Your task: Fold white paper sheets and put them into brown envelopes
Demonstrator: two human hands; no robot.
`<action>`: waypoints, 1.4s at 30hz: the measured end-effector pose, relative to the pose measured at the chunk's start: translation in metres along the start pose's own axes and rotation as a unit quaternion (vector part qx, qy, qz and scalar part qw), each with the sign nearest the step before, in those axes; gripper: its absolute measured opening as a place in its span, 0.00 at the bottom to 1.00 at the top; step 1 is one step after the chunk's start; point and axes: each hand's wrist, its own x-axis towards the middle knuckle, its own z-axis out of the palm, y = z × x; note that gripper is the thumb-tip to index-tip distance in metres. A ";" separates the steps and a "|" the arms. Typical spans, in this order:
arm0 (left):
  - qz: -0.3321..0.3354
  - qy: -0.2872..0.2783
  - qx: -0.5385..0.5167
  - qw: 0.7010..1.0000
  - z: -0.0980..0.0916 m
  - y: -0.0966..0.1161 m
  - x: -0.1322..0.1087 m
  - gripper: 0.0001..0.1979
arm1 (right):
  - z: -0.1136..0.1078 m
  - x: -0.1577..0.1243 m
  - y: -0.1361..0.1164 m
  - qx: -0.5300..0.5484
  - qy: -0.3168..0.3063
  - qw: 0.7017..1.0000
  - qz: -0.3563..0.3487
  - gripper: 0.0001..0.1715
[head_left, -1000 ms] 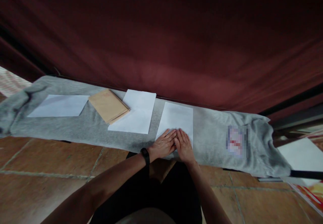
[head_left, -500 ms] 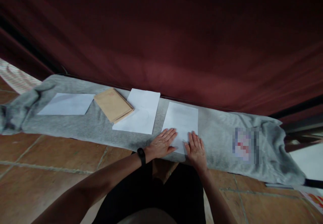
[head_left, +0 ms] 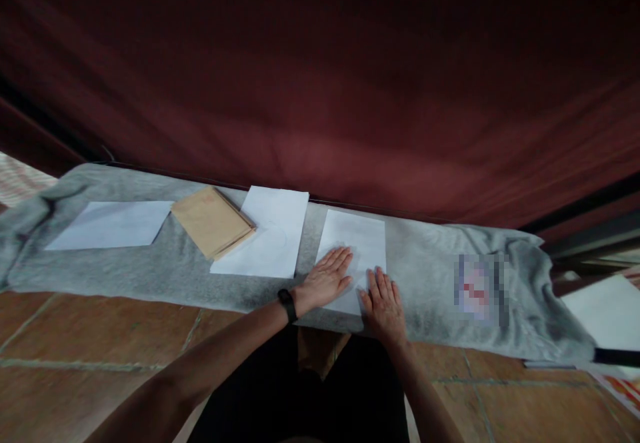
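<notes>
A white sheet of paper [head_left: 357, 243] lies on a grey cloth [head_left: 425, 276] spread over the tiled floor. My left hand [head_left: 325, 276] lies flat on the sheet's near left part, fingers spread, with a black band on the wrist. My right hand [head_left: 384, 300] rests flat on the sheet's near right corner and the cloth beside it. Neither hand grips anything.
To the left on the cloth lie another white sheet [head_left: 267, 233], a stack of brown envelopes [head_left: 211, 222] and a third white sheet [head_left: 110, 224]. A dark red curtain [head_left: 320, 83] hangs behind. A blurred printed patch [head_left: 477, 286] sits on the cloth at right. More paper [head_left: 605, 310] lies far right.
My hands were together at the sheet's near edge; they have slid apart, the left slightly up and the right toward the near right corner. The view shifted a little.
</notes>
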 end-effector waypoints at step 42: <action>-0.137 0.042 0.050 0.988 0.017 -0.092 0.087 0.30 | 0.049 0.146 0.029 0.008 -0.025 0.990 0.136 0.32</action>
